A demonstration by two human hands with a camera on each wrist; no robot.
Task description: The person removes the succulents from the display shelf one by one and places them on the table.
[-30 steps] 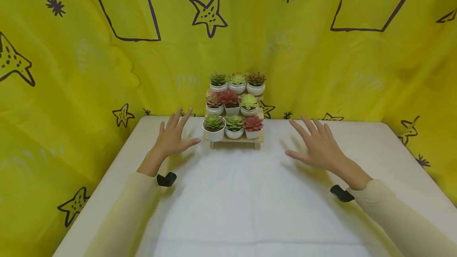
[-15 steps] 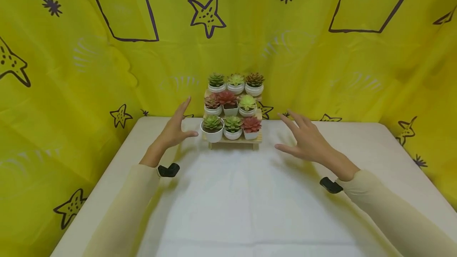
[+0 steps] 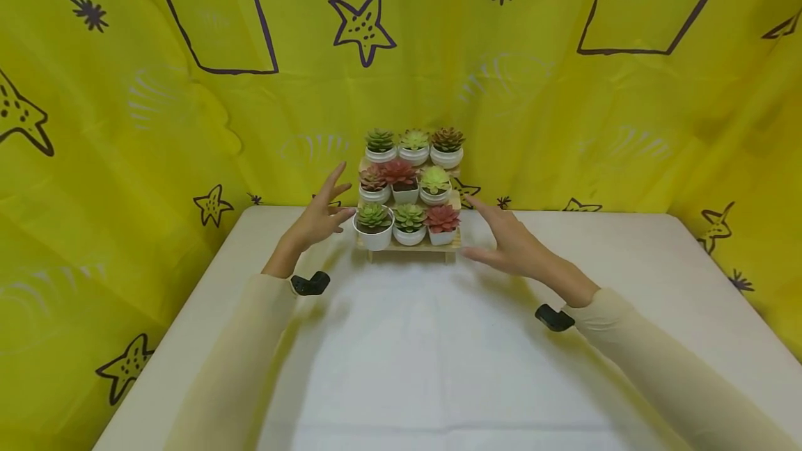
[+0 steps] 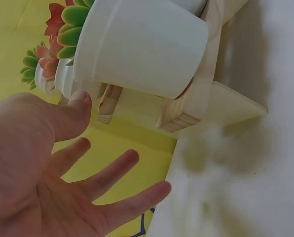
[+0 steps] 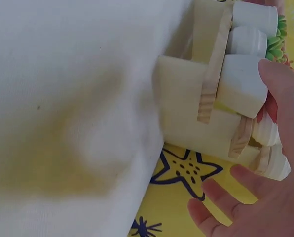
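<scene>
A wooden tiered stand (image 3: 415, 247) holds three rows of small succulents in white pots, green, yellow-green and red. My left hand (image 3: 316, 220) is at its left side, fingers spread, thumb close to the front-left white pot (image 3: 374, 239). In the left wrist view that pot (image 4: 142, 47) fills the top, and the hand (image 4: 63, 168) grips nothing. On the other side, my right hand (image 3: 515, 246) is held with thumb and fingers apart, near the red succulent (image 3: 442, 218) at front right. Whether the right thumb touches its pot (image 5: 243, 84) I cannot tell.
The stand is at the back of a white-covered table (image 3: 401, 353). Right behind it hangs a yellow curtain (image 3: 282, 117) with starfish drawings, which also runs along both sides. Each wrist wears a dark device, one being the left wrist device (image 3: 310, 283).
Both hands have moved inward toward the stand, the left going right and slightly up, the right going left. The stand and its pots have stayed in place.
</scene>
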